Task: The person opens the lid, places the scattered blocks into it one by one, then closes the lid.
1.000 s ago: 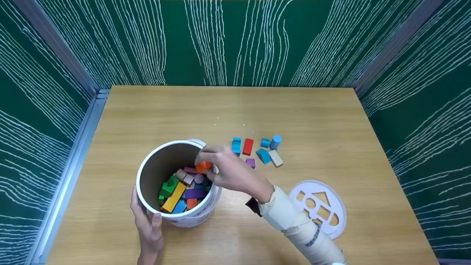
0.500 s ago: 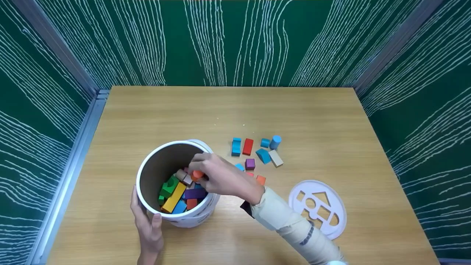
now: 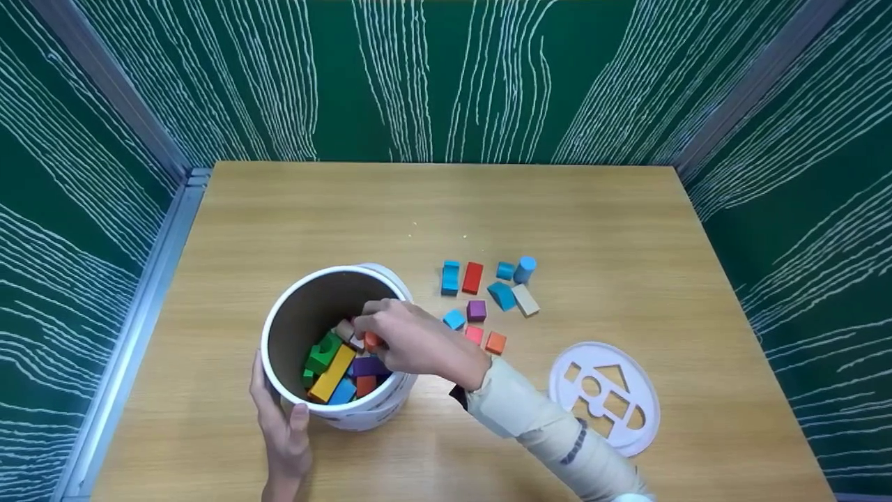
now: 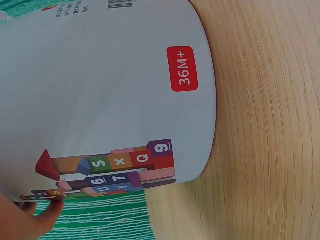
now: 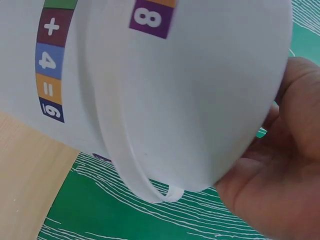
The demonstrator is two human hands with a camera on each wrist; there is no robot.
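Note:
A white round bucket (image 3: 277,307) stands at the left of the table, holding several coloured wooden blocks. My left hand (image 3: 284,436) holds it from the near left, thumb by the rim and fingers along the wall. Over the bucket's right rim reaches my right hand (image 3: 411,338), its fingers down inside, pinching an orange block (image 3: 372,340). Around that block lie a yellow block (image 3: 332,374), a green block (image 3: 322,353) and a purple block (image 3: 369,366). The right wrist view shows the bucket's white handle (image 5: 120,140) hanging beside the right hand.
Right of the bucket lie several loose blocks, among them a red block (image 3: 472,277), a purple cube (image 3: 477,310), a blue cylinder (image 3: 525,268) and an orange cube (image 3: 495,342). A white lid with shaped holes (image 3: 648,401) lies near the right forearm. Green walls surround the table (image 3: 446,199).
My right hand has moved left and down into the bucket with the orange block. Blue, pink and orange blocks on the table have come into view behind it. The left hand stays put.

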